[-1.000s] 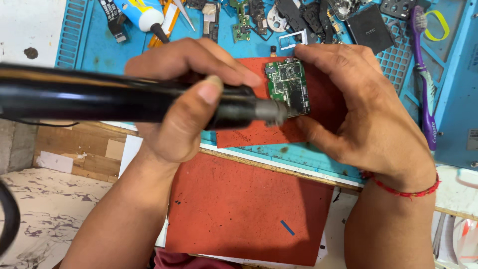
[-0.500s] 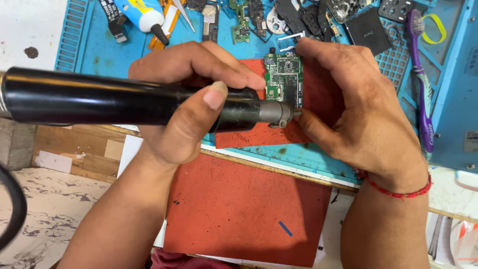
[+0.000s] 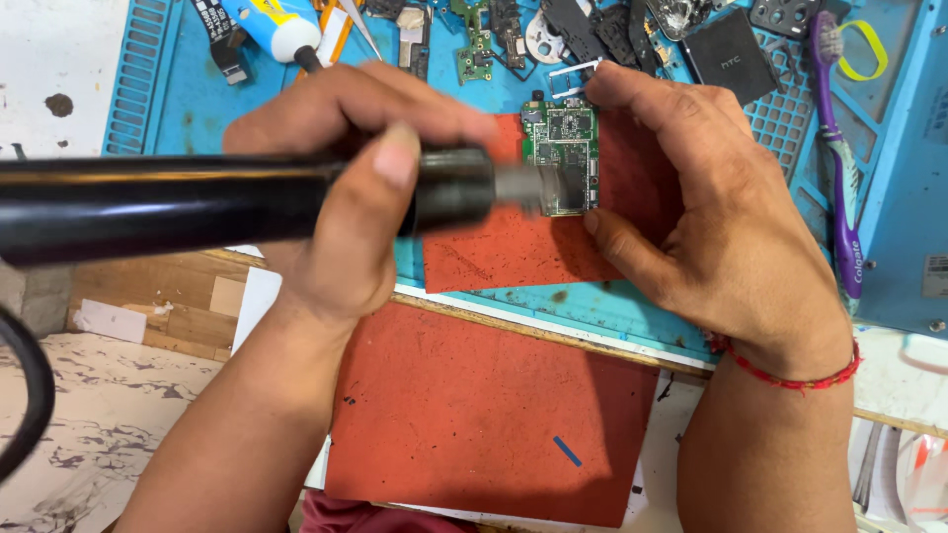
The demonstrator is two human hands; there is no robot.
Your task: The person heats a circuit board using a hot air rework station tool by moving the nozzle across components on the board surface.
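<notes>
Nozzle now overlaps the circuit board; left hand grips hot-air wand lengthwise from left, right hand pinches board's right edge.

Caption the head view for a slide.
Left hand aims black hot-air tool at green circuit board steadied by right hand.

Left grip wrapped around black hot-air wand, nozzle over green circuit board. Right grip steadying board's far edge on red pad. Purple toothbrush lying beyond right grip on blue mat.
</notes>
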